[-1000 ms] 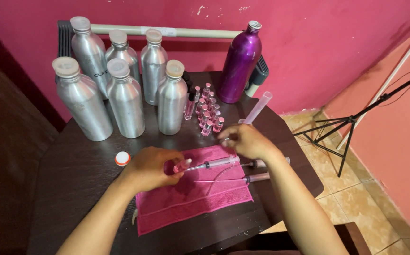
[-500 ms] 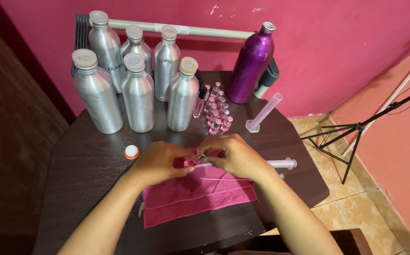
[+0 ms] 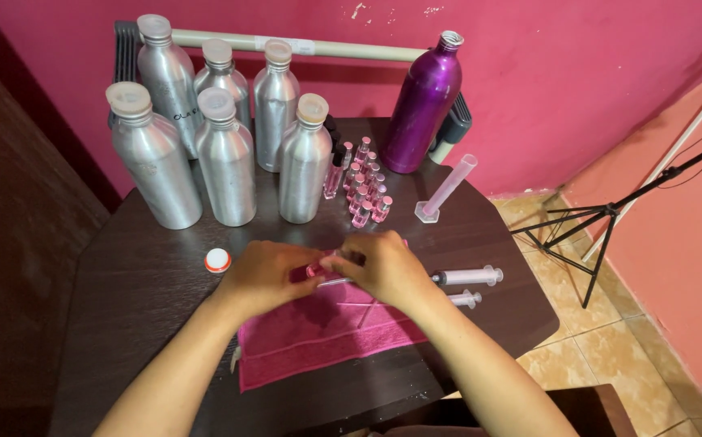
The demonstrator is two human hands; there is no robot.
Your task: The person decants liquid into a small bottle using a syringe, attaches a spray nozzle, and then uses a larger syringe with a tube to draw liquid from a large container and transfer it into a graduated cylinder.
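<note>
Over the near part of the dark table [image 3: 148, 267] my left hand [image 3: 263, 277] grips a small pink vial [image 3: 315, 270] lying sideways. My right hand [image 3: 385, 269] meets it from the right, fingertips pinched on the vial's end. A thin pale stem [image 3: 336, 282] shows just under the vial, between the two hands. Both hands hover above a folded pink towel [image 3: 326, 340]. Two syringes lie on the table to the right of my right hand, the larger one [image 3: 470, 277] behind the smaller one [image 3: 466, 299].
Several tall silver bottles [image 3: 225, 158] stand at the back left, a purple bottle [image 3: 425, 105] at the back right. Several small pink vials [image 3: 363, 182] and a clear measuring cylinder [image 3: 446, 190] stand between. A white and orange cap [image 3: 218, 260] lies at left. A tripod [image 3: 602, 226] stands on the tiled floor.
A second ago my right hand held a syringe at the vial. That syringe now lies on the table to the right, and my right hand has come in to pinch the vial's end.
</note>
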